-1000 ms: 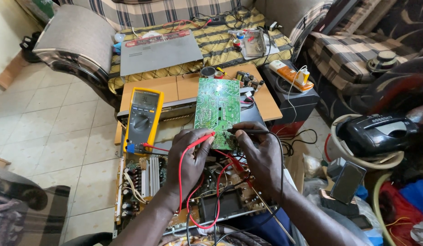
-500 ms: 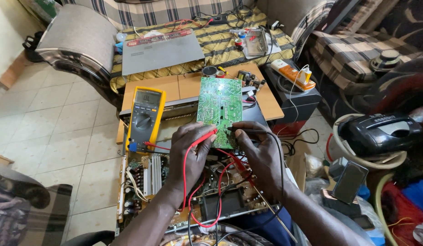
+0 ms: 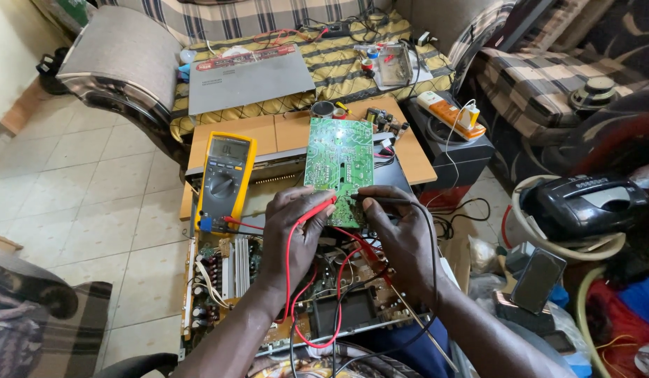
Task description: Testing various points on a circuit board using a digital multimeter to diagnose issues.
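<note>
A green circuit board (image 3: 340,157) stands tilted up over an opened electronic chassis (image 3: 282,294). My left hand (image 3: 293,234) pinches a red test probe (image 3: 316,210), its tip against the board's lower edge. My right hand (image 3: 401,234) grips a black test probe (image 3: 384,201), its tip touching the same lower edge. Red and black leads trail down from both hands over the chassis. A yellow multimeter (image 3: 225,178) lies left of the board, its red lead plugged in.
A low wooden table (image 3: 282,133) sits behind the board, with a grey flat device (image 3: 247,77) on the sofa beyond. An orange power strip (image 3: 450,112) rests on a dark box at right. A black appliance (image 3: 583,203) and clutter fill the right side.
Both hands hold the probes at the board's lower edge as before; the view has shifted only slightly.
</note>
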